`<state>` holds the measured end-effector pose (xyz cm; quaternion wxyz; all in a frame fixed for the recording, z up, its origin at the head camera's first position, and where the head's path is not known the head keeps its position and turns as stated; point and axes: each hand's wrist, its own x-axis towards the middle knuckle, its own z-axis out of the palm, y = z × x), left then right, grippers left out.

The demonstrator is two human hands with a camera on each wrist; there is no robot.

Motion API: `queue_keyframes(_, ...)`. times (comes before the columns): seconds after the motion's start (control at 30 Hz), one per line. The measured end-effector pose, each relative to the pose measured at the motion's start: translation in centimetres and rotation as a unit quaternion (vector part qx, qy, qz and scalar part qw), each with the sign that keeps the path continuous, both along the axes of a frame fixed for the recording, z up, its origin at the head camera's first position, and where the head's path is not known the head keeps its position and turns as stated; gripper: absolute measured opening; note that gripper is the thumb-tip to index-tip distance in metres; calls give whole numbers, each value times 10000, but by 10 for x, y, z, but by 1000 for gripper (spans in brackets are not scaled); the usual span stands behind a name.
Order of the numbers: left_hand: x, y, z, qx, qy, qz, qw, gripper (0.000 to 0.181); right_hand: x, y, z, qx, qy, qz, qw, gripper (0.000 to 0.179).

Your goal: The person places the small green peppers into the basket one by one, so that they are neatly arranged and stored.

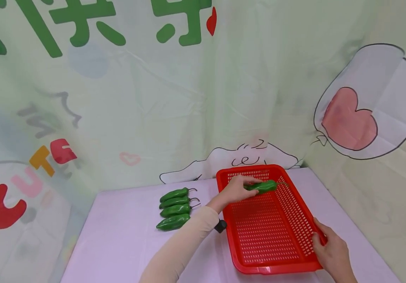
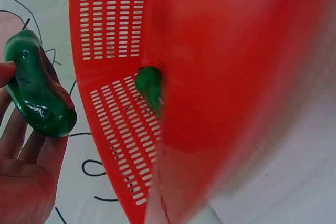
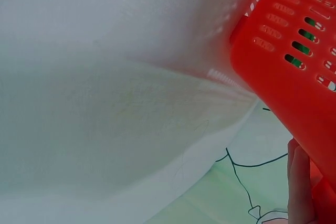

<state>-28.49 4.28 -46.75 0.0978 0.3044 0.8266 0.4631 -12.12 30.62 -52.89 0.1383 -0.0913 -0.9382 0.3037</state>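
Observation:
A red perforated basket sits on the pale table. My left hand reaches over its far end and holds a glossy green pepper just above the basket floor. In the left wrist view the pepper lies across my fingers, next to the basket wall. My right hand grips the basket's near right rim; the right wrist view shows one finger against the red wall. Several more green peppers lie in a row on the table, left of the basket.
The table is covered with a light lilac cloth. A printed backdrop hangs close behind the table and along its right side. A small black object sits under my left forearm beside the basket.

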Motion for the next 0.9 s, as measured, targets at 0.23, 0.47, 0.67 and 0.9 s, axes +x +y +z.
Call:
queue_keyframes(0.23,-13,13,-2,-82,71,-1,9999,34,1,-1,0,57,71,-2,10000,46)
queue_keyframes(0.47,-18,20,-10,-488,-64,128,9987,32,2,1,0,95,266,60,9996,44)
queue_keyframes(0.67,-19,27,-16,-745,-211,263,9967,29,1,2,3,112,187,13,9998,44)
queue_keyframes(0.9,-16,36,-23,-1366,-396,1102,9837,29,1,0,1,16,-52,-4,10000,47)
